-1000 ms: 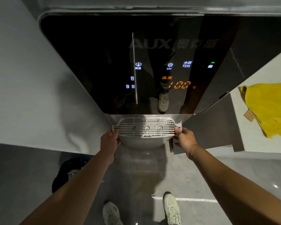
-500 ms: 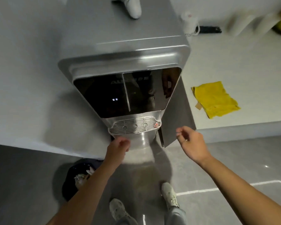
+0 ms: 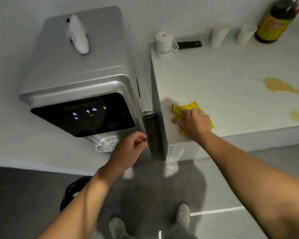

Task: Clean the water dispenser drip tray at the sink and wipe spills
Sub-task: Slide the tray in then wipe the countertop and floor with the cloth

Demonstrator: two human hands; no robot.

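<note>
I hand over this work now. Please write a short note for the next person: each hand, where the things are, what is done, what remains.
Left hand: loosely curled, holds nothing, just in front of the drip tray.
Right hand: fingers curled on the bunched yellow cloth, at the left end of the white counter.
Drip tray: seated in the dispenser, not yet removed.
Spill: brownish puddle further right on the counter, apart from the cloth.
Done: nothing visible.
Left: wipe the spill, wash the tray; no sink is in view.

Plain white wall [image 3: 179,14] behind. A white desk [image 3: 231,69] stands against it, its side panel grey. Glossy grey floor tiles [image 3: 219,195] catch soft light; a black bin [image 3: 69,194] sits low on the left.
</note>
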